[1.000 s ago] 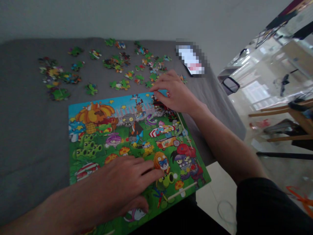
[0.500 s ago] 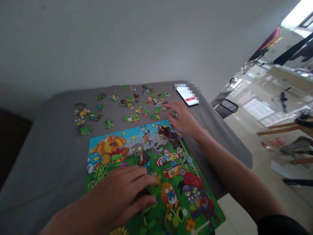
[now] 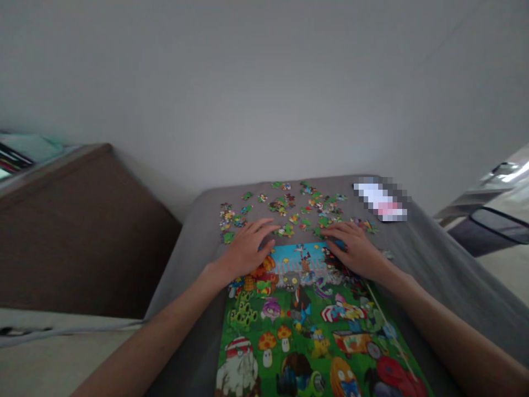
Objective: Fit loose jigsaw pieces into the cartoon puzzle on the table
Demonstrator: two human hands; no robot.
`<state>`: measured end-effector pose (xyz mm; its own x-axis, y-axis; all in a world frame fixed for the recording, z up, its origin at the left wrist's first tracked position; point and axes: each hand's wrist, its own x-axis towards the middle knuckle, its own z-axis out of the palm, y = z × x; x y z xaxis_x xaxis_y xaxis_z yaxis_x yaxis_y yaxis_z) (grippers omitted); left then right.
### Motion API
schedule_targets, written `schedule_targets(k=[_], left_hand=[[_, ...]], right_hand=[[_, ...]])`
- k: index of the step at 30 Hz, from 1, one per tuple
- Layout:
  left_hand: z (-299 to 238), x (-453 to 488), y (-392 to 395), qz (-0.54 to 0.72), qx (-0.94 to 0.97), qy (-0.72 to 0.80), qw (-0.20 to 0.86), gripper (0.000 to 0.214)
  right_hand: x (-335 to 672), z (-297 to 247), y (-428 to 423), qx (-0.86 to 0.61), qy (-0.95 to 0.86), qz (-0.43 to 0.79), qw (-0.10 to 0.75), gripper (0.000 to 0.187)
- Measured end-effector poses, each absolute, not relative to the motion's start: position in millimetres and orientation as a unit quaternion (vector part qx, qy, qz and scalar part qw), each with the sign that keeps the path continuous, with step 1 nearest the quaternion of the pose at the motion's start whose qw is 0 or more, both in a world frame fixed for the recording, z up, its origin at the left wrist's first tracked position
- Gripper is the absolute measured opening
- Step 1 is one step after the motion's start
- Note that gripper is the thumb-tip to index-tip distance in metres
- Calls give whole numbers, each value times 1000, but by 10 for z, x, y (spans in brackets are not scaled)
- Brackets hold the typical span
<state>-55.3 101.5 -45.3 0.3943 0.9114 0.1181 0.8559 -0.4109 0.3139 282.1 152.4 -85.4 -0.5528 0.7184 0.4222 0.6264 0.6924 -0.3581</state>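
A colourful cartoon puzzle board (image 3: 264,325), printed with zombies and plants, lies in front of me. My left hand (image 3: 250,247) rests over its far left corner, fingers apart and bent slightly toward the loose pieces. At the far right corner my right hand (image 3: 353,248) is spread in the same way, its fingertips by some green pieces. Neither hand visibly holds anything. Loose puzzle pieces (image 3: 278,205) are scattered on the grey cloth just past the board's far edge.
A grey cloth (image 3: 185,264) covers the table, which meets a pale wall (image 3: 264,94). A phone (image 3: 380,203) with a lit screen lies at the back right. To the left stands a brown cabinet (image 3: 82,237). A dark-framed mirror-like object (image 3: 500,226) is at the right.
My left hand has moved from over the middle of the board to its far left corner. My right hand stays near the far right corner. The view has turned left, showing the cabinet.
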Motion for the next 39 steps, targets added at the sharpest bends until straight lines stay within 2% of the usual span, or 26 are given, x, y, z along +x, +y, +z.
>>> schedule_targets(k=[7,15,20,25,33,39], left_hand=[[-269,-186,1401,38,841,532,88,44],[-209,-87,1470,9,839,538,79,39],[-216,-87,1393,25,835,547,60,38],[-215,-285,1276,70,817,571,46,54],[-399,-969,1236,139,742,655,18,40],[-527,-1325,1336,165,718,676,29,44]], right_hand=[[2817,-919,1521,-372,-877,110,284,27],[2778,-900,1466,-359,-880,107,291,28],[2777,-879,1453,-362,-878,103,297,28],[2819,-872,1474,-365,-876,106,297,28],[2883,-949,1543,-372,-870,98,308,31],[2874,-929,1526,-380,-868,103,302,30]])
